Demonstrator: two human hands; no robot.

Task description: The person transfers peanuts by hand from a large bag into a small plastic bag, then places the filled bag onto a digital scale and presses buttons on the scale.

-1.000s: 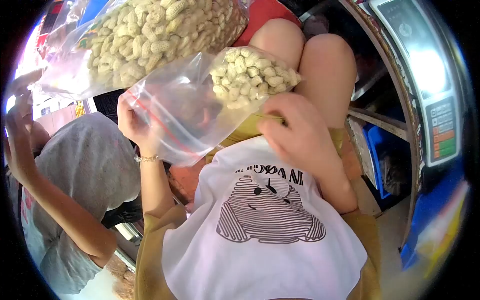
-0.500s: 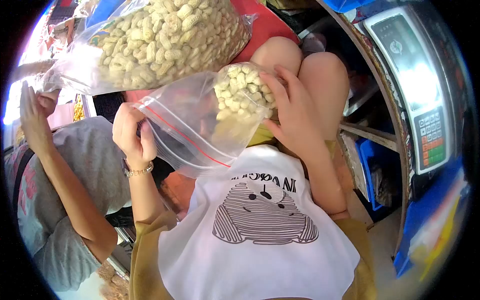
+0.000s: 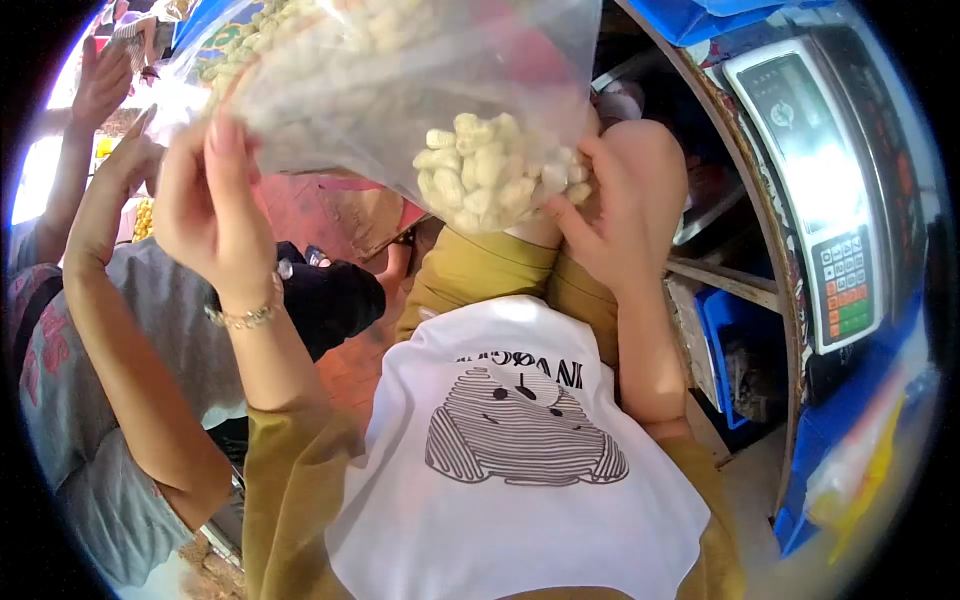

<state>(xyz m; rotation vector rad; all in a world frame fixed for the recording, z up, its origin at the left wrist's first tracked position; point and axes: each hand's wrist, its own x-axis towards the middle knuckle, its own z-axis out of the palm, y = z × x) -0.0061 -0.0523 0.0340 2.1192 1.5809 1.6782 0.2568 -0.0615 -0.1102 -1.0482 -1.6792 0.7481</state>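
Observation:
A clear zip bag is held up in front of me, spread between my two hands. Unshelled peanuts lie bunched in its bottom part above my lap. My left hand, with a bracelet on the wrist, pinches the bag's upper edge at the left. At the bottom right, my right hand grips the bag's corner beside the peanuts, thumb and fingers closed on the plastic. Behind the raised plastic, a large bag of peanuts is partly hidden.
Close on my left sits a person in a grey shirt, and another hand shows beyond. A digital scale stands on the right, past a curved table edge. A blue bin lies under it.
The zip bag has risen and swung up over the large peanut bag. My left hand moved left and up with its edge; my right hand shifted slightly to the right and down.

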